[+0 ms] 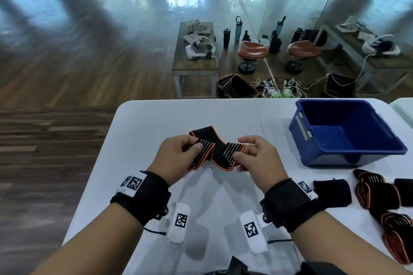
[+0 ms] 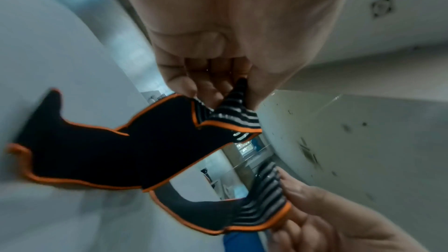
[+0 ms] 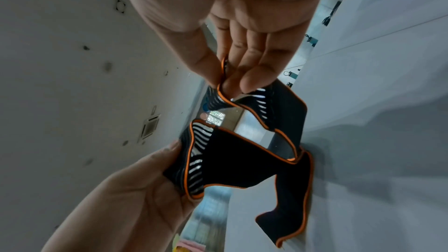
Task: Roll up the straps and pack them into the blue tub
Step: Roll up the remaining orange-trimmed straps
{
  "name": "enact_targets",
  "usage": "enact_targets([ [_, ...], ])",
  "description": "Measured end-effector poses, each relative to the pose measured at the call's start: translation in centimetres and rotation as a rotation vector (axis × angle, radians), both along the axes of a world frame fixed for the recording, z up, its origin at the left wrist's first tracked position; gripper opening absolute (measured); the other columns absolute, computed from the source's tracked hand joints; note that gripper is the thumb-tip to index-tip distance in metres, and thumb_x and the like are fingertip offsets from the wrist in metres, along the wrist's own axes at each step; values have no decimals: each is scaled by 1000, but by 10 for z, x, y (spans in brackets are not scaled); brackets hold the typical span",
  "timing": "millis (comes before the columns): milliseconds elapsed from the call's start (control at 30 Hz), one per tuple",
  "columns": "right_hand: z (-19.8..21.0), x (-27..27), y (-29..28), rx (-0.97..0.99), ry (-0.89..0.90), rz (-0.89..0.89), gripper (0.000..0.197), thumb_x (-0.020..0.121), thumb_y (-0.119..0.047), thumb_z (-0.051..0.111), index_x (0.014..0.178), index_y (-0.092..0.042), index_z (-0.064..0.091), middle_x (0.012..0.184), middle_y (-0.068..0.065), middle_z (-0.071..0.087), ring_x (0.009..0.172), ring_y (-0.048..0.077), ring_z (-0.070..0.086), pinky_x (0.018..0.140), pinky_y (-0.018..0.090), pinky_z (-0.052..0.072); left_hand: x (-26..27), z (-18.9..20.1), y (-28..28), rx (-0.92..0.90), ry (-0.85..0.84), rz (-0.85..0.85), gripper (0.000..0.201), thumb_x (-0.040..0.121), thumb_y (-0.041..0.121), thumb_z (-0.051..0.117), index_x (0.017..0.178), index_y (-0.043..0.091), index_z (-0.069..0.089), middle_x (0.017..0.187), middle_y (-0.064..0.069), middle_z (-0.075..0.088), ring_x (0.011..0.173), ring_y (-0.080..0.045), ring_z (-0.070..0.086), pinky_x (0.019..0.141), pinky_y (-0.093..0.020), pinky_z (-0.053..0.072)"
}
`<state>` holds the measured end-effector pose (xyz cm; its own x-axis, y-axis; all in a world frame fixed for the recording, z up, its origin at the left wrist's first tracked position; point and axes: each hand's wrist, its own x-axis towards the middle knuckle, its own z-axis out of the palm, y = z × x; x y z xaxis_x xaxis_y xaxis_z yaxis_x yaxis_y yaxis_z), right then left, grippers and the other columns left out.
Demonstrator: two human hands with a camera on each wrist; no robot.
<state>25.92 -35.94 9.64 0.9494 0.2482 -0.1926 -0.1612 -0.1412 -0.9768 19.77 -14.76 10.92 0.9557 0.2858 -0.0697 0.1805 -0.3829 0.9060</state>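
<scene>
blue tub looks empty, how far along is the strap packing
Done: several rolled straps lie on the white table, right of the hands. In hand: the left hand and right hand pinch an unrolled black-and-orange strap. Left: rolling it and packing everything; the blue tub holds nothing.

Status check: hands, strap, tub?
Left hand and right hand each pinch a striped end of the black-orange strap, unrolled above the table. Blue tub empty. Nothing in the way.
</scene>
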Motion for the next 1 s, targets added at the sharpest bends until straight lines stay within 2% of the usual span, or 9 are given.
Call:
enact_targets([
  [167,14,-8,0,37,15,97,25,81,6,73,100,-6,62,80,34,64,65,28,65,58,32,56,-1,10,-24,-160,-17,98,8,90,12,73,83,8,74,69,-8,71,60,-8,63,59,-20,50],
  [233,17,-10,-1,63,30,118,25,80,7,74,99,-4,62,77,34,64,63,28,66,58,33,57,-1,14,-34,-196,-25,119,10,90,13,73,83,5,73,65,-2,70,56,-7,61,56,-19,49],
  [367,22,-10,-7,125,53,135,26,80,9,74,99,-3,60,70,22,62,63,28,66,60,35,60,-2,19,-48,-228,-66,154,12,92,16,72,82,10,72,69,-3,70,57,-9,61,55,-23,49],
  [500,28,-10,-12,211,85,135,30,80,11,73,100,-4,58,74,25,62,63,31,66,59,32,60,-3,24,-59,-138,-106,161,11,94,17,70,84,16,75,70,6,71,55,-7,62,54,-22,49],
  [700,34,-9,-18,339,152,149,34,85,17,64,109,-3,52,78,20,65,67,28,69,68,37,63,-5,20,-67,409,-303,26,21,96,36,59,105,28,76,88,11,67,82,-6,63,75,-26,50],
  [767,37,-8,-19,421,189,148,31,87,20,57,107,-3,50,79,15,70,71,26,70,70,37,62,-8,21,-70,403,-346,-65,30,92,42,65,119,30,70,98,10,62,92,-6,61,78,-19,47],
  [867,43,-3,-21,530,220,146,33,88,24,47,103,-5,47,87,17,71,73,28,72,63,32,61,-9,17,-71,392,-310,-116,66,80,49,79,139,32,55,114,12,61,106,-1,59,89,-13,46],
  [933,47,-1,-23,565,215,167,35,88,26,43,99,-7,46,92,20,71,79,31,73,66,32,62,-7,16,-70,340,-301,-81,67,81,42,80,142,33,53,119,16,65,110,1,61,93,-20,50],
  [1000,52,0,-24,550,191,193,35,87,26,43,95,-8,46,92,17,72,83,31,73,69,33,62,-4,18,-70,235,-288,-25,58,86,23,77,139,34,55,114,17,70,105,4,65,91,-25,55],
])
